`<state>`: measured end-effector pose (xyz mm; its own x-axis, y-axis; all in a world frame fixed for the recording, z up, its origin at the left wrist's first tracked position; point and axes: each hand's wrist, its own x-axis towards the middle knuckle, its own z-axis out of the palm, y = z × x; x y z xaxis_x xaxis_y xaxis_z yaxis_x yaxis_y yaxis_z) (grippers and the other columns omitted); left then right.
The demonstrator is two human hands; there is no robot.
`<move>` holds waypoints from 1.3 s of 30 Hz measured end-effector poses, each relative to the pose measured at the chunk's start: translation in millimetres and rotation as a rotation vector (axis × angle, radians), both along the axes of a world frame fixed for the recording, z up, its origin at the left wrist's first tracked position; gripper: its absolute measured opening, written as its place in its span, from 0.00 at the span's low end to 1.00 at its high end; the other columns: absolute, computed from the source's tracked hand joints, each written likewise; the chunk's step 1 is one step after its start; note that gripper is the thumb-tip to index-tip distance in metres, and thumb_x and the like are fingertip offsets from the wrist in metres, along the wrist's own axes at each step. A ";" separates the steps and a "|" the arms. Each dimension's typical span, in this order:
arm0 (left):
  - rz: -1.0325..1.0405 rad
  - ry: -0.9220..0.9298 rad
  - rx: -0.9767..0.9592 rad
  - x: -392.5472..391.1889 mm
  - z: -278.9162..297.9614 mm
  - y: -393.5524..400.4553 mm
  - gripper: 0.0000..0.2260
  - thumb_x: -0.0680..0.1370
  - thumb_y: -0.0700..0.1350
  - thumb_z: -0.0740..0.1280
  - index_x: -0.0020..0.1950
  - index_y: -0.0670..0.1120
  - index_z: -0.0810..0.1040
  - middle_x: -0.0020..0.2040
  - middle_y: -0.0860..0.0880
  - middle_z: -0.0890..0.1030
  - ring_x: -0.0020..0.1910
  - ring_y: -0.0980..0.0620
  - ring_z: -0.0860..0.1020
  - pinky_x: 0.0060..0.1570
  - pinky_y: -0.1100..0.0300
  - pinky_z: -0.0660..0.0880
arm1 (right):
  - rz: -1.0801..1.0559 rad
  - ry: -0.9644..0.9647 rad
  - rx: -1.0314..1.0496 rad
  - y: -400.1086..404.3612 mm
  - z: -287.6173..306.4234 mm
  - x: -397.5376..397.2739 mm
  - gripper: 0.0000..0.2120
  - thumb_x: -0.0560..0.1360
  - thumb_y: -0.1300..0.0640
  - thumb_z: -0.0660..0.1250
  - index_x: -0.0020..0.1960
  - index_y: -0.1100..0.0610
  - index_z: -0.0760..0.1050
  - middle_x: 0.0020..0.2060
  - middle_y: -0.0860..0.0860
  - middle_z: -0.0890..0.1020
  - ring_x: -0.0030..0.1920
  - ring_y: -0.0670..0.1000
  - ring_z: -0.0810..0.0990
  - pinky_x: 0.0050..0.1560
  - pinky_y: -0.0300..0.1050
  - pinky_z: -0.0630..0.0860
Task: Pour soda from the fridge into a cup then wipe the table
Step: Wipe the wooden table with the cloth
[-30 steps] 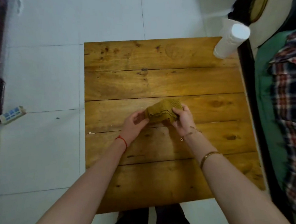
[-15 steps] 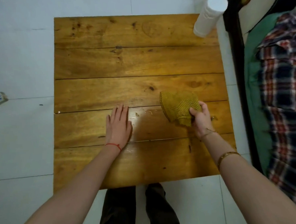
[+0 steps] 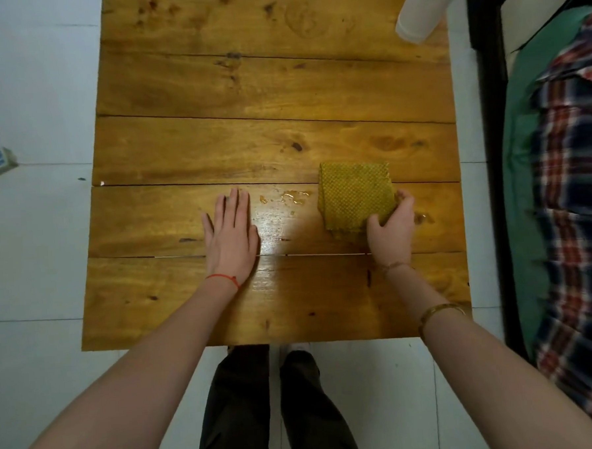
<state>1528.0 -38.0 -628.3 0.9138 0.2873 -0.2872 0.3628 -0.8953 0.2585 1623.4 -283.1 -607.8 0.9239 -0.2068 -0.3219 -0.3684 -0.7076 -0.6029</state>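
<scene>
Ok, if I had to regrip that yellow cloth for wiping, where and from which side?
Grip the yellow cloth at its near right corner, coming from the near side, where the right hand holds it now; it lies flat and folded, its left edge facing the spill.

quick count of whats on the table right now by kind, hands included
hands: 2, the left hand flat on the table, the right hand gripping the cloth
cloths: 1, a yellow-green cloth folded square
cups: 1, a white cup at the far right corner
wet patches: 1, a small spill between the left hand and the cloth
total: 5
</scene>
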 end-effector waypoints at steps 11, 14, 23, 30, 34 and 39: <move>0.001 -0.056 0.052 -9.9 -22.5 13.2 0.27 0.83 0.48 0.52 0.80 0.49 0.45 0.81 0.49 0.45 0.79 0.47 0.42 0.76 0.38 0.44 | 0.610 -0.111 -0.455 28.8 -40.3 1.7 0.27 0.82 0.43 0.49 0.79 0.46 0.50 0.80 0.49 0.50 0.79 0.61 0.43 0.76 0.66 0.42; -0.010 -0.055 0.061 -13.2 -30.2 19.6 0.27 0.84 0.49 0.50 0.80 0.50 0.43 0.81 0.50 0.43 0.79 0.48 0.41 0.76 0.38 0.44 | 0.566 -0.107 -0.474 36.2 -50.3 -3.5 0.27 0.83 0.41 0.46 0.80 0.45 0.46 0.80 0.49 0.47 0.79 0.61 0.42 0.75 0.67 0.42; -0.053 -0.071 0.138 -17.9 -40.0 23.6 0.26 0.84 0.50 0.49 0.80 0.49 0.43 0.81 0.49 0.44 0.80 0.47 0.42 0.75 0.38 0.46 | 0.657 -0.141 -0.488 46.1 -55.0 -30.4 0.28 0.83 0.41 0.46 0.80 0.45 0.44 0.80 0.48 0.45 0.79 0.59 0.41 0.75 0.67 0.42; -0.035 -0.112 0.104 -18.5 -37.8 23.0 0.25 0.84 0.46 0.49 0.80 0.50 0.45 0.81 0.50 0.46 0.80 0.49 0.43 0.76 0.39 0.45 | 0.554 -0.181 -0.469 98.0 -61.2 5.2 0.27 0.83 0.43 0.46 0.80 0.46 0.46 0.80 0.49 0.48 0.79 0.60 0.43 0.75 0.66 0.43; -0.033 -0.105 0.086 -17.3 -34.4 23.9 0.26 0.83 0.47 0.49 0.80 0.50 0.47 0.81 0.51 0.47 0.80 0.49 0.44 0.76 0.39 0.45 | 0.768 -0.218 -0.455 93.3 -55.8 -27.8 0.27 0.83 0.44 0.47 0.80 0.47 0.46 0.80 0.48 0.46 0.79 0.58 0.41 0.76 0.64 0.43; -0.029 -0.099 0.062 -16.8 -34.2 25.1 0.26 0.83 0.46 0.49 0.80 0.50 0.48 0.81 0.51 0.48 0.80 0.49 0.44 0.76 0.39 0.45 | 0.673 -0.175 -0.476 65.2 -57.6 7.6 0.26 0.83 0.44 0.46 0.80 0.46 0.46 0.80 0.48 0.47 0.79 0.58 0.42 0.77 0.64 0.45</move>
